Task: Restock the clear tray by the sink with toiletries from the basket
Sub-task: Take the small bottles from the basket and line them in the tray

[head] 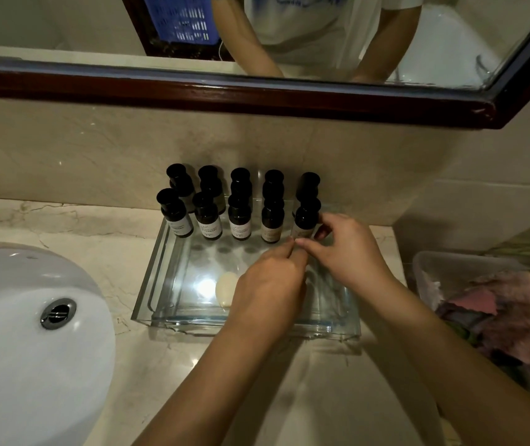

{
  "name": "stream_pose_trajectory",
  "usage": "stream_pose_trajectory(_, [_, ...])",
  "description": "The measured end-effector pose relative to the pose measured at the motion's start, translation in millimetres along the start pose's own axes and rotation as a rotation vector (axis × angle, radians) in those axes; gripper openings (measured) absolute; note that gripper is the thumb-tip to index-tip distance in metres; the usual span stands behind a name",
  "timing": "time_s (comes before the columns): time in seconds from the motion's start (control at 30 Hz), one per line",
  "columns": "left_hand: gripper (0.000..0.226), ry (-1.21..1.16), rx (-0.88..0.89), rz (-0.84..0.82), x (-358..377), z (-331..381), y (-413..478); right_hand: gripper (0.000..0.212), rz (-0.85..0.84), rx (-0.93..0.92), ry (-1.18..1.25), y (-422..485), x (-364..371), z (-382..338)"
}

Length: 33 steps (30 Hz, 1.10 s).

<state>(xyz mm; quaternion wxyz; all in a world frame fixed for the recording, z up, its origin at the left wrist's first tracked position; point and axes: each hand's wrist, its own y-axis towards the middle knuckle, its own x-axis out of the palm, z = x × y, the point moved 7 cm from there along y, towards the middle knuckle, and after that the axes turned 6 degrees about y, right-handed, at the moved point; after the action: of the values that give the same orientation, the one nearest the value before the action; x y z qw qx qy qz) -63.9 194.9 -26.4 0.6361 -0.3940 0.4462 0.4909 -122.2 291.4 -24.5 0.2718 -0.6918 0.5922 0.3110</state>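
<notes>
**Both hands at the end of the bottle row**

Nearest, the left hand reaches over the clear tray, fingers curled at the rightmost bottle's base; whether it grips, I cannot tell. The right hand pinches that bottle, which stands upright in the tray's far right corner. A pale soap lies inside. The tray sits on the counter beside the sink.

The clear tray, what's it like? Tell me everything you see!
The clear tray looks like glass or plastic: a rectangle with low walls. It sits flat on the counter, right of the sink, by the wall. Five dark bottles stand along its back; a pale bar lies inside. The left hand and right hand reach over it.
</notes>
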Motion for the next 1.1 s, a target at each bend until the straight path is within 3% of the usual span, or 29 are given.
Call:
stream_pose_trajectory(0.47, [0.035,0.015,-0.005,0.013,0.7,-2.1,-0.8,0.044,0.007,0.056,0.063,-3.3,-4.9,3.0])
stream_pose_trajectory(0.6, [0.019,-0.031,0.052,0.190,-18.0,-3.5,-20.0,0.033,0.075,0.097,0.151,-21.1,-20.5,10.6])
stream_pose_trajectory(0.8, [0.025,-0.053,0.024,0.303,-41.2,-31.1,-63.2,0.016,0.027,0.143,0.185,-61.4,-35.7,12.5])
stream_pose_trajectory(0.9, [0.050,-0.107,-0.176,0.207,-38.4,-60.1,-76.9,0.011,-0.119,0.110,0.146,-80.4,-18.4,-4.3])
stream_pose_trajectory(0.97, [0.072,-0.163,-0.278,0.115,-29.7,-77.4,-81.5,0.023,-0.196,0.072,0.132,-85.4,2.1,-19.2])
stream_pose_trajectory(1.1, [0.077,-0.196,-0.294,0.087,-21.5,-91.0,-72.8,0.047,-0.192,-0.002,0.047,-74.4,37.0,-48.8])
